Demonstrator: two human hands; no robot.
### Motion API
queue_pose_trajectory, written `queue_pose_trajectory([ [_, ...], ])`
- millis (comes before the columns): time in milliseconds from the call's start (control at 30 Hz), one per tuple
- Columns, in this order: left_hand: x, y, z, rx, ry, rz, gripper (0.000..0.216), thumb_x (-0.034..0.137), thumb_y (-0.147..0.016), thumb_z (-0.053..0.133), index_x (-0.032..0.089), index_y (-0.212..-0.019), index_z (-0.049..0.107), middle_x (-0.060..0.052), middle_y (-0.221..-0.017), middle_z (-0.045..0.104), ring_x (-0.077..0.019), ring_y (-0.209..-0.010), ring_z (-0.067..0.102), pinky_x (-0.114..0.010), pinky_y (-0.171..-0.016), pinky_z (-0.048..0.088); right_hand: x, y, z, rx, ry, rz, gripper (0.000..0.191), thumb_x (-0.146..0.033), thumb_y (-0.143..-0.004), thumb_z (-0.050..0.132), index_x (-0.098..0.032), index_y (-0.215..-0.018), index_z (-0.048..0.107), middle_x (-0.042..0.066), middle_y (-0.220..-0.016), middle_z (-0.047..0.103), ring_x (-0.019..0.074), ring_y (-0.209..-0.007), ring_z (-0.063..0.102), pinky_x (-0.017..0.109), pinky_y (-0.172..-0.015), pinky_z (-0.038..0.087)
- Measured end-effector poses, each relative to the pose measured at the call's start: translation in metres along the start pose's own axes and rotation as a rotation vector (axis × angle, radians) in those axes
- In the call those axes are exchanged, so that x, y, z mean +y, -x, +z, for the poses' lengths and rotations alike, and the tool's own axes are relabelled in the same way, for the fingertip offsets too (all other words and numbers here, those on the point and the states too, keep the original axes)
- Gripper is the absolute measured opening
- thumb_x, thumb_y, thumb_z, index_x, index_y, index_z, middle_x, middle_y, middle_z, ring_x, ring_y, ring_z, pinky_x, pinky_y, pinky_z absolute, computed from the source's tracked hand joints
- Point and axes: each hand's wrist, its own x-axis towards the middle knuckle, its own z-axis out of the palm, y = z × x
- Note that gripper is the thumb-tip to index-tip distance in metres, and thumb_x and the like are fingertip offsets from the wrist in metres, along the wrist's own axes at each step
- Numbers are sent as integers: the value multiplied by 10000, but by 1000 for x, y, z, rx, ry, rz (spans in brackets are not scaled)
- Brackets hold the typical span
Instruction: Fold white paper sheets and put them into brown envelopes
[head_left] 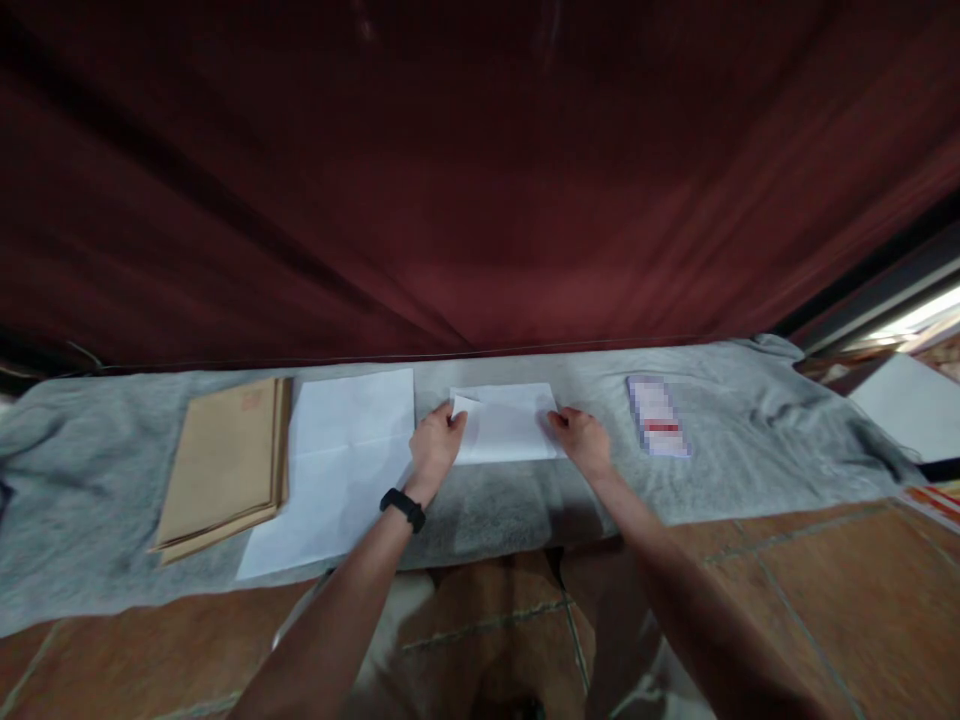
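Observation:
A folded sheet of white paper lies on the grey cloth in front of me, its top left corner turned over. My left hand, with a black band on the wrist, pinches the left side of that paper near the turned corner. On the opposite side, my right hand grips the right edge between thumb and fingers. Larger white sheets with a crease across them lie just left of my left hand. Farther left, a stack of brown envelopes partly overlaps those sheets.
A grey cloth covers the long work surface. To the right lies a small blurred printed item with a red stripe. A dark red curtain hangs behind. Brown floor tiles run along the front, and a white panel stands far right.

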Motion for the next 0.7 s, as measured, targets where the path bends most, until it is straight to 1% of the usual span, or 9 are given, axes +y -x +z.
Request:
queue_pose_trajectory([
  [133, 2, -8, 1, 22, 32, -36, 296, 449, -978, 493, 230, -963, 693, -74, -903, 744, -225, -830, 672, -284, -617, 347, -6, -9, 0, 35, 38, -3, 434, -468, -1045, 426, -185, -1068, 754, 136, -985, 782, 267, -968, 749, 292, -771, 514],
  [233, 0, -14, 2, 27, 103, -41, 300, 448, -975, 499, 221, -904, 683, -56, -845, 720, -202, -775, 649, -278, -605, 334, -9, -16, 1, 60, 60, -9, 428, -465, -1047, 422, -186, -1088, 745, 136, -984, 782, 279, -962, 750, 308, -774, 517],
  [400, -13, -19, 9, 15, 270, 27, 358, 483, -945, 515, 195, -790, 660, -16, -680, 634, -172, -652, 582, -271, -570, 326, -11, -23, 6, 99, 76, -18, 435, -450, -1050, 410, -170, -1089, 741, 152, -979, 779, 285, -958, 749, 316, -779, 514],
  [467, -19, -20, 13, 6, 343, 55, 334, 469, -916, 548, 193, -760, 652, -2, -644, 617, -164, -629, 572, -262, -565, 343, -10, -25, 8, 113, 75, -23, 431, -445, -1048, 415, -165, -1091, 741, 156, -976, 778, 289, -950, 749, 321, -781, 514],
  [533, -23, -20, 17, -1, 383, 62, 270, 416, -889, 576, 193, -758, 653, 3, -647, 627, -163, -642, 587, -255, -578, 370, -11, -26, 10, 121, 74, -27, 429, -440, -1047, 419, -160, -1093, 740, 161, -968, 777, 292, -931, 751, 329, -782, 517],
  [600, -23, -21, 18, -5, 367, 52, 208, 358, -877, 575, 197, -771, 655, -2, -673, 649, -167, -672, 608, -254, -600, 392, -11, -27, 11, 130, 72, -26, 424, -434, -1048, 419, -158, -1101, 736, 163, -963, 776, 291, -917, 753, 333, -781, 519],
  [700, -19, -20, 14, -13, 268, 16, 169, 323, -881, 566, 209, -798, 658, -24, -747, 690, -181, -730, 638, -264, -635, 410, -12, -28, 11, 132, 63, -18, 419, -428, -1052, 415, -156, -1088, 730, 161, -961, 776, 279, -904, 753, 325, -778, 517],
])
